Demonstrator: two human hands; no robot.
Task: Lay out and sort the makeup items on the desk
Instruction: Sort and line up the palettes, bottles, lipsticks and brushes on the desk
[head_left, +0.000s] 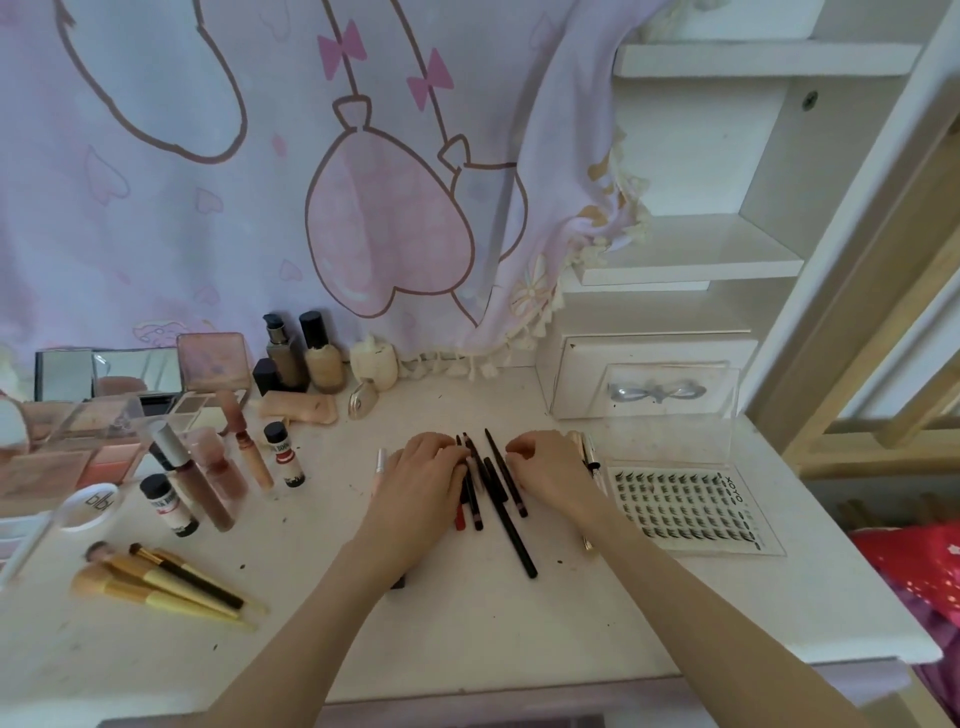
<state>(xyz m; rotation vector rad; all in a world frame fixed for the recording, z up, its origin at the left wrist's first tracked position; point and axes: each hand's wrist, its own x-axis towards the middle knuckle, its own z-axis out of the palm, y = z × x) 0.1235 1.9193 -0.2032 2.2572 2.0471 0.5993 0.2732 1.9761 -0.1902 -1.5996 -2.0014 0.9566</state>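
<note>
The left hand (423, 467) lies on the dark pencils (493, 493) at mid-worktop (467, 613), fingers curled over their left side; the right hand (550, 467), fingers bent, touches their right edge. Bare white worktop runs from there to the near edge. Right lies a lash tray (685, 506) marked "XOYO"; left, brushes (166, 577), bottles, palettes. A pink curtain (260, 182) hangs behind.

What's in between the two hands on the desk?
In the head view, a bunch of dark makeup pencils lies on the desk between the left hand and the right hand. Both hands' fingertips touch the bunch.
</note>
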